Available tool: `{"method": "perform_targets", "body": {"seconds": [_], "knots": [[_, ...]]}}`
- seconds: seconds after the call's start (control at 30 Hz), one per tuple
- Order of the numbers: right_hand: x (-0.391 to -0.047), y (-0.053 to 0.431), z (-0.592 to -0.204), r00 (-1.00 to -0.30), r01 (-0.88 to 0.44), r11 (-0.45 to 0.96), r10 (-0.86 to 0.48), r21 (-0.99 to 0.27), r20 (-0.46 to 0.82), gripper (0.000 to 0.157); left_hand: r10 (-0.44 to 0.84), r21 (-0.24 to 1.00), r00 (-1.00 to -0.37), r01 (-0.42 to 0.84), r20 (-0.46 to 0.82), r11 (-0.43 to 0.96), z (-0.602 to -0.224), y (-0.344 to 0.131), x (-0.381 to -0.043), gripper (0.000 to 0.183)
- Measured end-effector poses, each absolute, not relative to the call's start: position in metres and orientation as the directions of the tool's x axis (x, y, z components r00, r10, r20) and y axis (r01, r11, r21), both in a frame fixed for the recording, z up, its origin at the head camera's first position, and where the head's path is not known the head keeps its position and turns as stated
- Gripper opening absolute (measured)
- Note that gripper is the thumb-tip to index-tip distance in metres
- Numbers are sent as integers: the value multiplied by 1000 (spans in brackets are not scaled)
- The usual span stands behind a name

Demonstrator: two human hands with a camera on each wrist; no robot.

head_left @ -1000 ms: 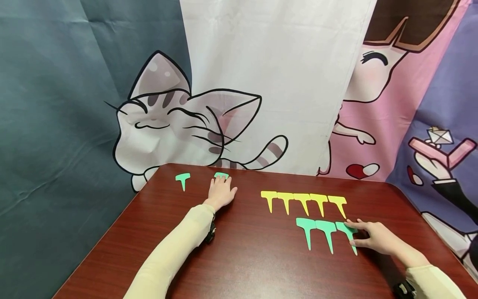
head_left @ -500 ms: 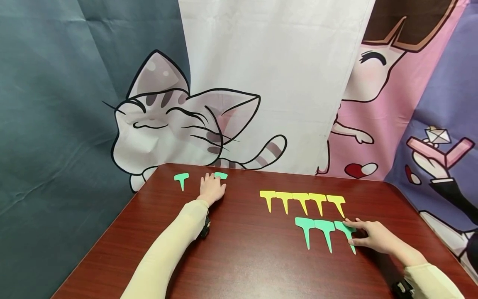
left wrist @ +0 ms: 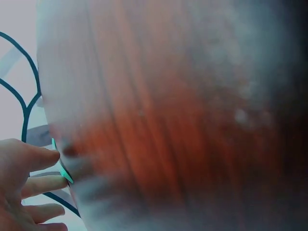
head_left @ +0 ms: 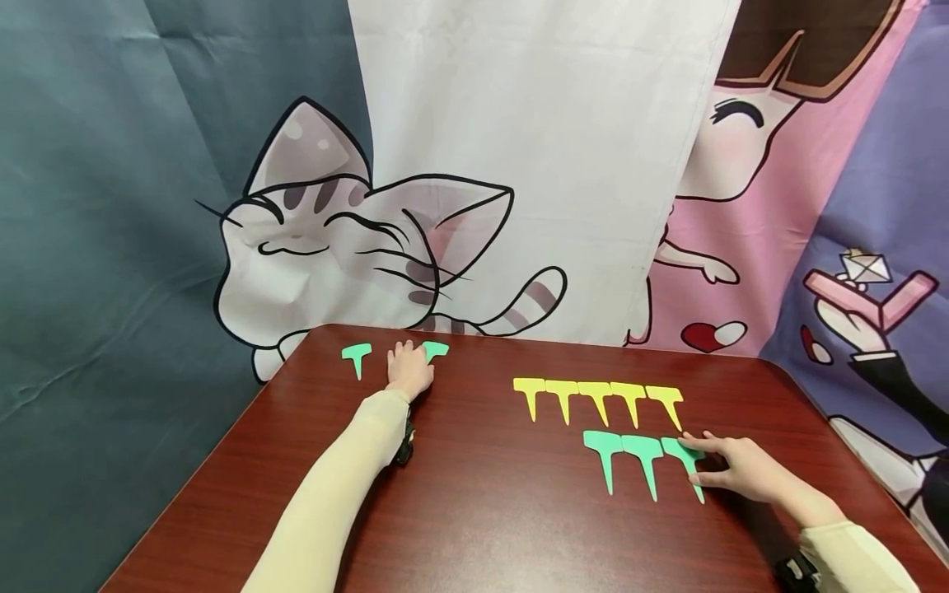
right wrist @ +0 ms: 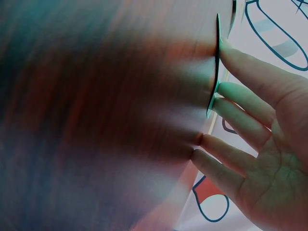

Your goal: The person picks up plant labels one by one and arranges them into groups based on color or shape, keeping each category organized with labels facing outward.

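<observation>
My left hand [head_left: 409, 371] is stretched to the far left part of the table, palm down with fingers extended. Its index finger lies against a green T-shaped plant label [head_left: 437, 349], whose stem is partly hidden by the hand. In the left wrist view that label [left wrist: 64, 171] shows edge-on at the thumb and index fingertips. On the right, my right hand [head_left: 745, 468] touches the end label [head_left: 680, 450] of a row of three green ones with thumb and straight fingers. The right wrist view shows this label [right wrist: 216, 67] edge-on, flat on the wood under the fingertips.
Another green plant label [head_left: 357, 352] lies left of my left hand. Several yellow plant labels [head_left: 596, 391] form a row behind the green row [head_left: 623, 445]. Beyond the brown table [head_left: 445, 511] hangs a cartoon-printed cloth [head_left: 578, 165].
My left hand has slid left from on top of the green label to beside it, uncovering more of its head. The right hand keeps its place on the end label.
</observation>
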State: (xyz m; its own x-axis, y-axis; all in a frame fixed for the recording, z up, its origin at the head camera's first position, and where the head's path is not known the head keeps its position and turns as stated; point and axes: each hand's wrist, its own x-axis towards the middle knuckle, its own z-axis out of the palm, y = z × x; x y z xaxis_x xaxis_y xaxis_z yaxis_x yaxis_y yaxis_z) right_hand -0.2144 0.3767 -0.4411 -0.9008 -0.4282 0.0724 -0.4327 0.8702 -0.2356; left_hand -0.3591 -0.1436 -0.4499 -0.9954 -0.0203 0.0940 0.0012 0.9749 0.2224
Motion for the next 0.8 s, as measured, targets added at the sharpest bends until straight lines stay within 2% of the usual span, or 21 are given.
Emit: {"method": "perform_targets", "body": {"seconds": [0.27,0.5,0.8], "knots": [[-213,376,-440,-903,-428,871,-422,-240,79,62,-33,271,-993,-1,111,963,-450,-142,-363,46],[-212,377,-442,-905,-421,873,-423,-245,51,64,-42,279,-992,-7,117,960,-453,-137,-366,32],[-214,376,-441,-901,-431,870,-427,-240,68,63,-120,329,-991,-93,62,940,-446,-130,-367,23]]}}
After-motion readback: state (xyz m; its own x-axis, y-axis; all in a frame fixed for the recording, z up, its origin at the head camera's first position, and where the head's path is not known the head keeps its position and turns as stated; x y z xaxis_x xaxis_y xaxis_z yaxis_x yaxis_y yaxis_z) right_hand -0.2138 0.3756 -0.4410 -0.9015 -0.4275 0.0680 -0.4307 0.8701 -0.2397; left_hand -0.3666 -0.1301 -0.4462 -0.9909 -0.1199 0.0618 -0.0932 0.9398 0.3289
